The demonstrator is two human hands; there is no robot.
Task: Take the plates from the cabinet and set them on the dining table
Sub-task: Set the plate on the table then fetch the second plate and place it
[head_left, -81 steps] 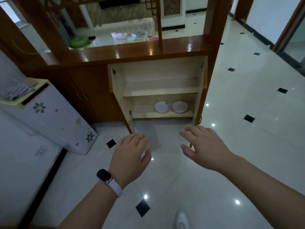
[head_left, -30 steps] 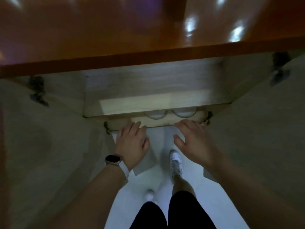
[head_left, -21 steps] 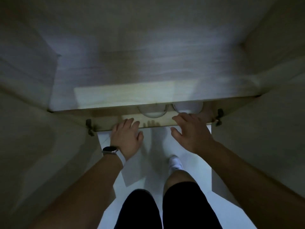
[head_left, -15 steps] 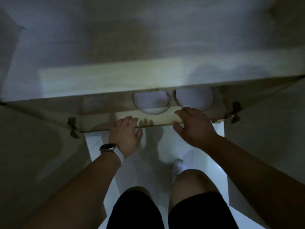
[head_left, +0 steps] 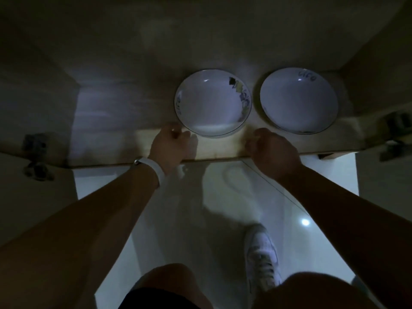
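Two white plates lie side by side on the bottom shelf [head_left: 111,112] of the open cabinet. The left plate [head_left: 211,103] has a flower pattern on its rim. The right plate [head_left: 298,101] bears small dark marks. My left hand [head_left: 171,146], with a white watch strap on the wrist, rests at the shelf's front edge just left of the left plate's rim. My right hand [head_left: 272,150] sits at the front edge between the two plates. The fingers of both hands are bent and hold nothing. It is dim inside the cabinet.
Both cabinet doors stand open, with a hinge at the left [head_left: 35,157] and another at the right [head_left: 396,134]. An upper shelf hangs close overhead. Below lie the glossy white floor tiles [head_left: 223,197], my white shoe [head_left: 260,259] and my knees in dark shorts.
I have crouched and leaned further into the cabinet, so the plates now show fully. Both hands have moved forward onto the shelf's front edge, and their fingers have curled.
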